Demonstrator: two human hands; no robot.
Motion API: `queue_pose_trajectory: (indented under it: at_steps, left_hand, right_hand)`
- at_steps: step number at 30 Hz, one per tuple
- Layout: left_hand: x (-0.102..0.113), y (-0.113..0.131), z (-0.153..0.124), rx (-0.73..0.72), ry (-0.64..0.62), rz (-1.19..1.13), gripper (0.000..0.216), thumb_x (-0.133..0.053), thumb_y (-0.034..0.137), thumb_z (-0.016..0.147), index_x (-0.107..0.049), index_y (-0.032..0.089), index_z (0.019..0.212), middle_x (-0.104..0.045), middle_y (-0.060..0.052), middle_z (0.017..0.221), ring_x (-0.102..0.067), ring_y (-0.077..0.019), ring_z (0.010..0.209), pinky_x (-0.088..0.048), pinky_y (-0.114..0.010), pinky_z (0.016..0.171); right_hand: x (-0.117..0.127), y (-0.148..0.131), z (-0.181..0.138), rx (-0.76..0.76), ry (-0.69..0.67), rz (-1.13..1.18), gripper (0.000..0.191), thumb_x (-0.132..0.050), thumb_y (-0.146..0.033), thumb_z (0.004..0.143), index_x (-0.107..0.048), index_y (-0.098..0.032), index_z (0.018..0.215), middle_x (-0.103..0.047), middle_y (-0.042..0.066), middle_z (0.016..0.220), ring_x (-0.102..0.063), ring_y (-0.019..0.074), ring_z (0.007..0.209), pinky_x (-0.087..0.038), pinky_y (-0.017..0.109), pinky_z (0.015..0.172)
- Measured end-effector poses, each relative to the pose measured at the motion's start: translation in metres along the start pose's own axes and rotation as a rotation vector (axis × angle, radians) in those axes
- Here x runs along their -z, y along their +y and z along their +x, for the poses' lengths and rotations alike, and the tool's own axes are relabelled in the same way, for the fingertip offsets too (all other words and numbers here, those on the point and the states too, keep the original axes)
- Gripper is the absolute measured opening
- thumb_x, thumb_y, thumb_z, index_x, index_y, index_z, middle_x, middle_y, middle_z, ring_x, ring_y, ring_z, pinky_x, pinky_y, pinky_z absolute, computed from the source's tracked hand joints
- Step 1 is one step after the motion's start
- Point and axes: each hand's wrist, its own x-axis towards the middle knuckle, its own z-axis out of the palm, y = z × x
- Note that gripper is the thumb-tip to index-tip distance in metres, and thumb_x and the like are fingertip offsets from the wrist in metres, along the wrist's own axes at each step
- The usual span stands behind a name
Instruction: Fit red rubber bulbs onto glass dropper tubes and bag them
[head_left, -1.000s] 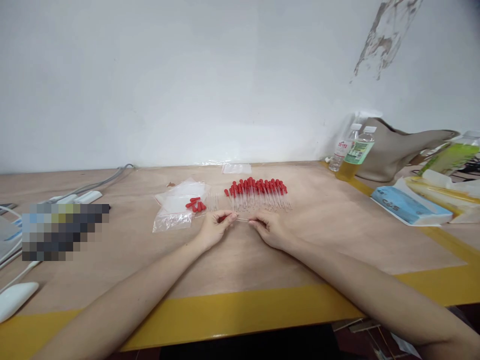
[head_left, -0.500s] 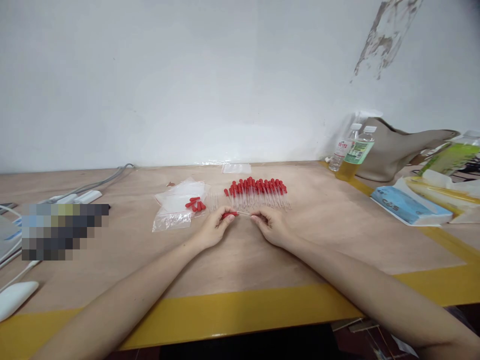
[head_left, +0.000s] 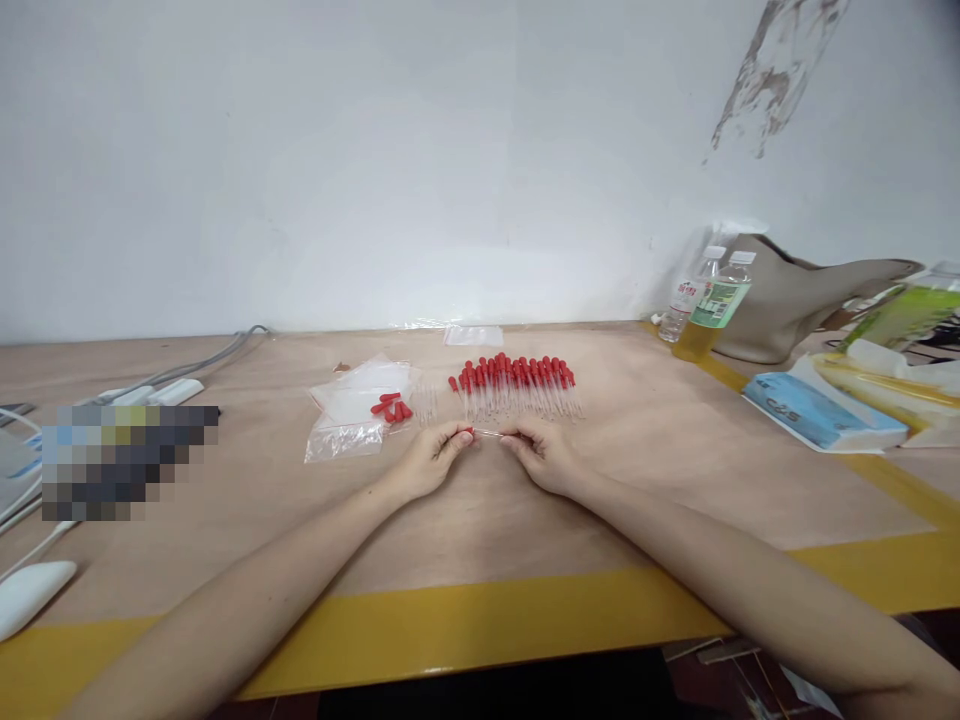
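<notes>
Red bulbs (head_left: 391, 408) lie at a clear bag (head_left: 343, 428), near the left hand (head_left: 431, 458).

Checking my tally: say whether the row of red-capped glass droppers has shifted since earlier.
No. The row of red-capped glass droppers lies just below the small clear plastic bag, as before.

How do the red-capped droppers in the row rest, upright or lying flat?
Lying flat. The droppers lie side by side on the table, red caps at the far end and clear glass tips at the near end.
</notes>
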Motion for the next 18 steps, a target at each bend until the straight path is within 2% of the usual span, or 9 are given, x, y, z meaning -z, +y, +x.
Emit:
queue_pose_trajectory:
  at_steps: [5,8,11,18]
  left_hand:
    - [-0.002,0.002,-0.004,0.005,-0.033,-0.019,0.027,-0.036,0.031,0.086,-0.056,0.015,0.079,-0.053,0.002,0.064,-0.049,-0.0099,0.06,-0.039,-0.02,0.059]
    - [-0.002,0.005,-0.006,0.002,-0.085,0.031,0.027,-0.036,0.033,0.086,-0.057,0.016,0.082,-0.052,0.002,0.063,-0.049,-0.0103,0.06,-0.04,-0.021,0.059]
    - [-0.001,0.006,-0.007,-0.034,-0.116,0.116,0.026,-0.036,0.032,0.086,-0.058,0.018,0.083,-0.056,0.001,0.069,-0.051,-0.0118,0.065,-0.04,-0.022,0.062]
    - [-0.001,-0.002,-0.005,-0.206,-0.046,0.377,0.025,-0.038,0.032,0.087,-0.057,0.017,0.089,-0.06,-0.003,0.077,-0.053,-0.0143,0.071,-0.041,-0.025,0.065]
  right_hand:
    - [0.008,0.004,0.004,0.063,-0.086,0.007,0.015,-0.047,-0.02,0.081,-0.061,-0.018,0.083,-0.062,0.003,0.075,-0.055,0.0129,0.07,-0.044,0.025,0.064]
    - [0.015,0.005,0.007,0.126,-0.155,-0.056,0.015,-0.047,-0.02,0.081,-0.062,-0.018,0.081,-0.06,0.002,0.072,-0.054,0.0121,0.067,-0.043,0.023,0.061]
    - [0.019,0.005,0.008,0.193,-0.195,-0.176,0.018,-0.044,-0.02,0.082,-0.062,-0.019,0.081,-0.058,0.003,0.072,-0.052,0.012,0.065,-0.041,0.023,0.059]
    - [0.016,0.007,0.003,0.345,-0.16,-0.572,0.021,-0.041,-0.013,0.082,-0.061,-0.018,0.086,-0.059,0.004,0.075,-0.048,0.013,0.064,-0.033,0.028,0.064]
